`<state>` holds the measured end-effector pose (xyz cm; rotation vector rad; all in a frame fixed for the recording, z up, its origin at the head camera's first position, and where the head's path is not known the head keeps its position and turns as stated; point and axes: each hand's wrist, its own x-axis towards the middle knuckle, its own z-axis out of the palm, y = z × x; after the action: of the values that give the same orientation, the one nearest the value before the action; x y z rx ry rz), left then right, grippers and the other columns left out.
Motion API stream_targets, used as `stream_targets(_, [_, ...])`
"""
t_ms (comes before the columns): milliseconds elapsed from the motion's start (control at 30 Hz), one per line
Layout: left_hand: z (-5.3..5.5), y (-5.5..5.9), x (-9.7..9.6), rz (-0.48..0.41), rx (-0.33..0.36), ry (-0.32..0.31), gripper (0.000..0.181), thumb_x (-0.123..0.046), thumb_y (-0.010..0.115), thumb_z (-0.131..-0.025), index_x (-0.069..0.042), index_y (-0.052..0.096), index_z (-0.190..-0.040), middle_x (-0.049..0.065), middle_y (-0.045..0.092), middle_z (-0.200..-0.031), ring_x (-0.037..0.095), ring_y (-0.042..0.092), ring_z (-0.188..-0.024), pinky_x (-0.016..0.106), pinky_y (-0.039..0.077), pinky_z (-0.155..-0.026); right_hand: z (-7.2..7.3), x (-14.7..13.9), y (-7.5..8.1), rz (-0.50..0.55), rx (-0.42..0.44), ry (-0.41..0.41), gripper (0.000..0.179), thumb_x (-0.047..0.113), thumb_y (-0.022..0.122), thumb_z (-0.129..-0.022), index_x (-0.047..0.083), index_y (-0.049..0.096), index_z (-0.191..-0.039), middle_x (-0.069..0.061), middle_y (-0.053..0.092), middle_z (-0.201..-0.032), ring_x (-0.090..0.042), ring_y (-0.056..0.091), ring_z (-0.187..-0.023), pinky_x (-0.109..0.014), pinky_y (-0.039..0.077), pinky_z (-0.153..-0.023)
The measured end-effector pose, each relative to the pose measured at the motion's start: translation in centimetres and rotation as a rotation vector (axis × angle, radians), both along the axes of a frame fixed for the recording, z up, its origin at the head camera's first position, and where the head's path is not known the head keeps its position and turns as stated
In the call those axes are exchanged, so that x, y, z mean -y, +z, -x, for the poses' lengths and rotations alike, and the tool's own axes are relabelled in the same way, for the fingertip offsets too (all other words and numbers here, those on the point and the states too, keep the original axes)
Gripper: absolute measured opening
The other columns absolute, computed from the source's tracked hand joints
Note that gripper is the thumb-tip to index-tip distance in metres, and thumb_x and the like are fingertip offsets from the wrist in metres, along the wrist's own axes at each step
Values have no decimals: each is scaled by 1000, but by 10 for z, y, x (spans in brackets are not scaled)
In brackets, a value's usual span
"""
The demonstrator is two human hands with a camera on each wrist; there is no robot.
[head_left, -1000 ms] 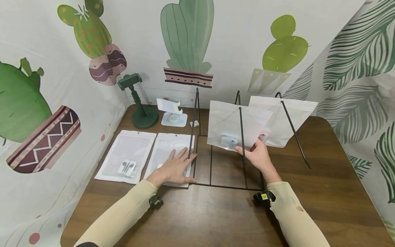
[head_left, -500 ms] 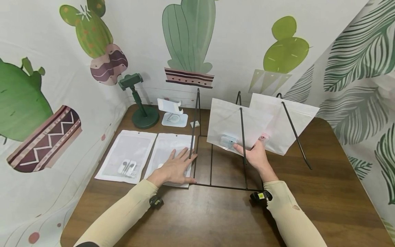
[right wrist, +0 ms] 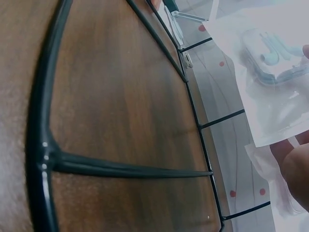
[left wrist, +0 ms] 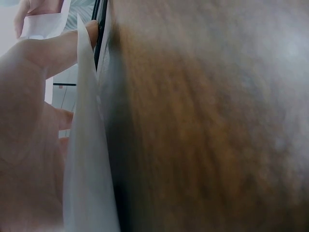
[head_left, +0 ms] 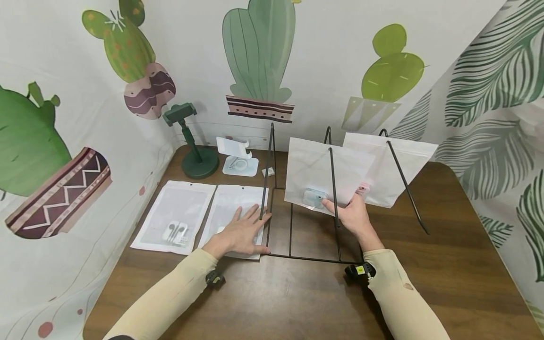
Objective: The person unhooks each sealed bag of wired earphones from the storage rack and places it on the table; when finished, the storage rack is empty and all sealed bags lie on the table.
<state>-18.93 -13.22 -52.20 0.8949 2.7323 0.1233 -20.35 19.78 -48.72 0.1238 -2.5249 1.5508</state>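
Observation:
A black wire rack stands on the wooden table with upright prongs. On its middle prong hangs a white zip pouch with a blue earphone case inside. My right hand pinches that pouch's lower edge, thumb in front and fingers behind; the right wrist view shows the earphone case close up. A second white pouch, with a pink case, hangs on the right prong. My left hand lies spread over a flat white pouch and touches the rack's left side.
Another flat pouch with white earphones lies at the left. Behind it are a green phone stand, a white folding stand and a small white packet. A cactus-print cloth hangs behind the table.
Both hanging pouches tilted, then swung partly back, the right one settling lower. My right hand has shifted slightly left while holding the middle pouch. My left hand has stayed put.

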Motion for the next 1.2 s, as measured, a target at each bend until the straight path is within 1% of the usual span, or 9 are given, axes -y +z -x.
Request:
stream_targets(100, [0,0,0,0,2,0,103,-80,51,-78,-22,21,-157,5,11,-164,27,5,-152,64,7,-116,0,-2,-1,-18,-7,-6,32,28,80,-81,4,66,-96,-5,66,-91,-10,56,-82,-21,46,-69])
stream_targets(200, [-1,1,1,2,5,2,102,-80,51,-78,-22,21,-157,4,12,-164,27,5,-152,64,7,-116,-2,-3,0,-54,-28,-18,33,29,80,-81,3,65,-96,-9,66,-90,-12,56,-81,-21,44,-70])
stream_targets(300, [-1,1,1,-5,5,3,102,-80,52,-78,-22,22,-157,4,12,-164,27,6,-152,64,7,-116,-4,-3,0,-72,-62,-15,32,25,81,-80,2,64,-95,-11,67,-90,-13,55,-80,-21,44,-69])
stream_targets(467, [-1,-1,2,-7,2,4,102,-80,52,-78,-21,21,-157,4,11,-165,27,6,-152,64,7,-116,-7,-5,0,-79,-104,6,27,18,81,-79,1,64,-92,-10,66,-86,-8,55,-75,-21,45,-63])
stream_targets(567, [-1,-1,2,-4,3,9,102,-80,51,-78,-21,21,-157,4,11,-165,27,5,-152,64,7,-116,-9,-5,1,-75,-122,23,26,16,81,-79,1,64,-94,-10,66,-88,-5,56,-77,-20,45,-65])
stream_targets(733, [0,-1,2,-6,0,12,103,-81,51,-78,-22,20,-157,4,10,-165,27,5,-152,64,7,-116,-11,-6,4,-64,-147,48,30,13,81,-78,1,64,-100,-10,67,-95,-3,56,-86,-18,44,-72])
stream_targets(900, [1,-2,2,0,-5,9,103,-81,50,-78,-22,20,-157,4,10,-165,27,5,-152,64,7,-116,-14,-7,4,-99,-146,31,27,15,81,-78,2,64,-95,-10,68,-90,-4,56,-81,-20,45,-69])
stream_targets(1100, [0,-1,2,-3,14,8,103,-80,51,-78,-21,20,-157,6,12,-164,27,4,-152,64,6,-116,-20,-8,2,-84,-112,31,25,13,81,-78,1,65,-94,-12,69,-88,-2,58,-78,-20,47,-67])
stream_targets(1200, [1,-1,1,4,21,8,103,-80,51,-79,-22,18,-157,7,12,-164,26,3,-152,64,5,-116,-22,-9,3,-77,-112,19,26,10,82,-76,0,65,-94,-11,69,-88,0,57,-77,-18,46,-66])
